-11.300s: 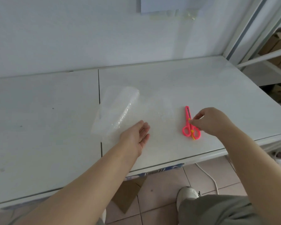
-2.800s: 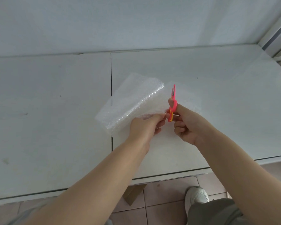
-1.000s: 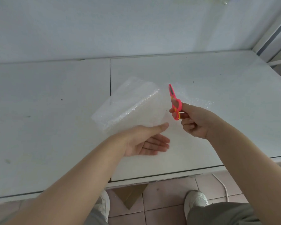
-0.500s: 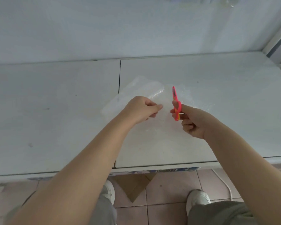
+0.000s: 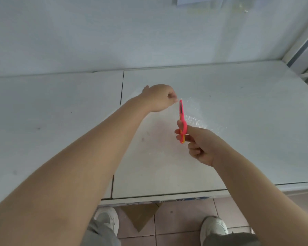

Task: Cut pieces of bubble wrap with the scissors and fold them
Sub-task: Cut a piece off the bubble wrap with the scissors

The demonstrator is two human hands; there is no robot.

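The head view looks down on a white table [image 5: 238,139] set against a pale wall [image 5: 78,32]. A sheet of clear bubble wrap [image 5: 194,119] lies spread on the table's right panel, hard to make out against the white top; its bubbles show best just right of the scissors. The left hand [image 5: 158,99] reaches out over the far edge of the sheet, its fingers curled shut and pinching the bubble wrap at the fingertips. The right hand [image 5: 199,144] is closed around the handles of the pink scissors [image 5: 182,121], thumb and fingers through the loops. The blades point away from the person, their tip just beside the left hand's fingertips; whether the blades are parted is too fine to tell. A dark seam [image 5: 122,86] divides the table into two panels. Below the table's near edge, tiled floor [image 5: 185,219], a piece of brown cardboard [image 5: 140,217] and two white shoes [image 5: 107,221] show.
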